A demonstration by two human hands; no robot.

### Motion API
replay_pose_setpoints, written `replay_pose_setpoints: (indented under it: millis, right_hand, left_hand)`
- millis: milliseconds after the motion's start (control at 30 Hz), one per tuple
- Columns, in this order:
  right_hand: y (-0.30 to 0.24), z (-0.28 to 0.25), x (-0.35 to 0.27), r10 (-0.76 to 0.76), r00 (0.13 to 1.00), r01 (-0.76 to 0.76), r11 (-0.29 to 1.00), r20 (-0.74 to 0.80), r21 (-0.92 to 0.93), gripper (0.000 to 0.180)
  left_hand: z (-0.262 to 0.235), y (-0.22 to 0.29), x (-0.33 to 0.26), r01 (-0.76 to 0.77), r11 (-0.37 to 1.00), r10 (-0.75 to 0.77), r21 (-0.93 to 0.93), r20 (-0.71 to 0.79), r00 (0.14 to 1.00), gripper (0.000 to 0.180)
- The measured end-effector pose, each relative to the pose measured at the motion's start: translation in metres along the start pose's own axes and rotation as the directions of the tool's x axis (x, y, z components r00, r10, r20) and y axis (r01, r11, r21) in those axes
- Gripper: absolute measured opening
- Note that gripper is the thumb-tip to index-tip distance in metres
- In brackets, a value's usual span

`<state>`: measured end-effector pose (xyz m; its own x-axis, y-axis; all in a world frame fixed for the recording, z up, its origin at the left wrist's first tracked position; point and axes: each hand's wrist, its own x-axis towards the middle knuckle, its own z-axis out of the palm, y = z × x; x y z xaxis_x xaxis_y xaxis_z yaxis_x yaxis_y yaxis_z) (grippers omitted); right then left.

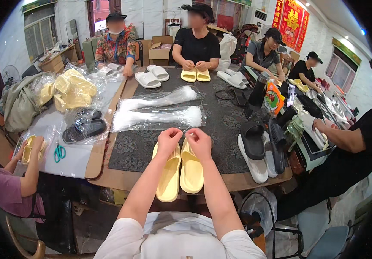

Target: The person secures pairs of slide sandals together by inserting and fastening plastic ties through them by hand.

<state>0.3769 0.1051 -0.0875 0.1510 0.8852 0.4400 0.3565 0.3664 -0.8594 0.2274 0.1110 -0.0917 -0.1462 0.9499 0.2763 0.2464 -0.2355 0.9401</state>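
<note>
A pair of yellow slide slippers stands side by side at the table's near edge, the left slipper (167, 181) and the right slipper (191, 175) with their toes away from me. Over the toe straps, my left hand (170, 140) and my right hand (199, 143) are close together, thumbs and forefingers pinched. Something thin seems to lie between the fingertips, too small to make out. Just beyond my hands lie two bundles of fine white plastic strands, a nearer bundle (160, 118) and a farther bundle (160, 100), on clear plastic wrapping.
Black slides (252, 140) and white slides (253, 166) stack at right, near a green jar (295, 131) and a black bottle (259, 88). Bagged yellow slippers (71, 88), bagged black slippers (86, 127) and teal scissors (59, 153) lie left. Co-workers handle footwear around the table.
</note>
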Motion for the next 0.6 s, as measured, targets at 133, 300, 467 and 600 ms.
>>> replay_pose_setpoints:
  millis: [133,300,467,600]
  right_hand:
    - [-0.002,0.0,-0.001,-0.131,0.985,0.147,0.976,0.112,-0.158,0.015]
    - [0.005,-0.001,0.003,0.018,0.999,-0.017,0.999,-0.027,0.037,0.014]
    - [-0.008,-0.001,-0.002,-0.097,0.991,0.11,0.983,0.096,-0.145,0.014]
    - [0.005,-0.003,0.004,0.064,0.995,-0.06,0.996,-0.07,0.067,0.015]
  left_hand:
    - [0.001,-0.001,0.0,0.011,0.999,-0.01,-0.034,0.001,1.0,0.016]
    - [0.004,-0.002,0.0,0.024,0.998,-0.023,-0.063,0.017,1.0,0.016]
    - [0.0,-0.004,0.0,0.024,0.996,-0.023,-0.085,0.011,1.0,0.017]
    - [0.004,0.001,-0.001,0.023,0.996,-0.026,-0.084,-0.035,0.999,0.018]
